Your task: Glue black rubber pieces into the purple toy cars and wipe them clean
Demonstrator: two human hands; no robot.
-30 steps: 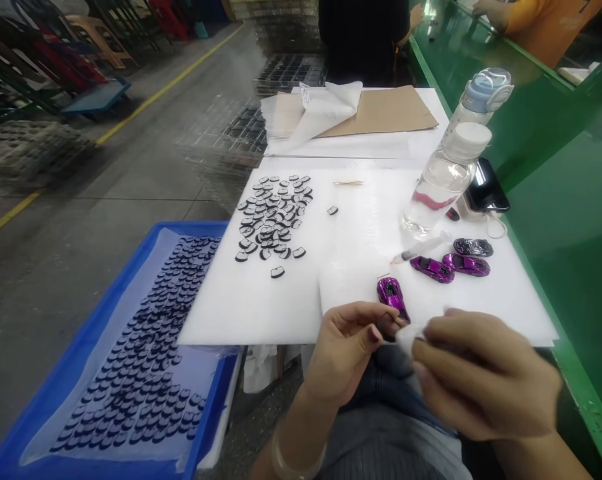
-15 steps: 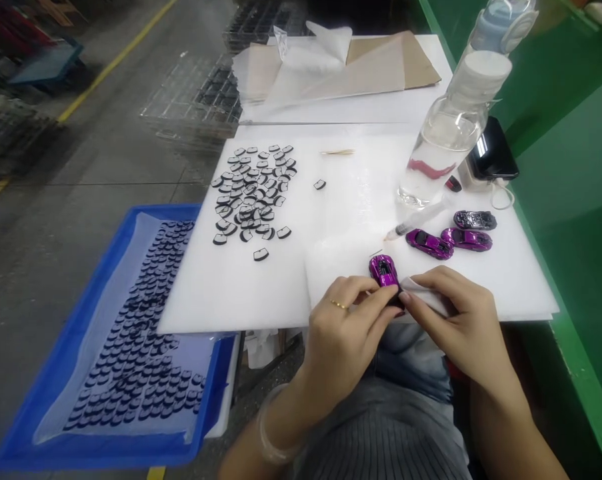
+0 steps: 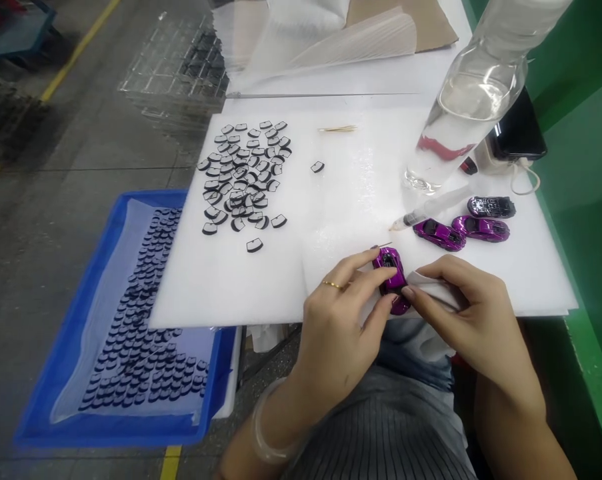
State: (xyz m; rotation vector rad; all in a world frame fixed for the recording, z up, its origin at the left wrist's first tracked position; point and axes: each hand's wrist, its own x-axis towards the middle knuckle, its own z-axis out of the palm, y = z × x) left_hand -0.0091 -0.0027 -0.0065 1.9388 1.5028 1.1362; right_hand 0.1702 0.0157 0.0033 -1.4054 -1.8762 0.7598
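Note:
A purple toy car (image 3: 393, 263) lies at the front edge of the white board (image 3: 351, 220), between my hands. The fingers of my left hand (image 3: 338, 327) hold it from the left, a fingertip resting on its body. My right hand (image 3: 473, 320) pinches a folded white cloth or tissue (image 3: 438, 290), and its thumb meets the car's right side. Two more purple toy cars (image 3: 439, 235) (image 3: 482, 228) rest on the board beyond my right hand. A car (image 3: 491, 207) with a dark, patterned side showing lies just behind them. A syringe-like clear tube (image 3: 433, 208) is close by.
Many small dark-edged clear pieces (image 3: 245, 173) lie on the board's left. Behind are thin sticks (image 3: 337, 129), a water bottle (image 3: 473, 100) and a black device (image 3: 518, 127). A blue tray (image 3: 105, 437) of similar pieces sits lower left. A green wall (image 3: 581, 167) borders the right.
My left fingers have spread and shifted over the car, showing more of its purple rear. The camera view has moved slightly closer. My right hand still holds the white cloth.

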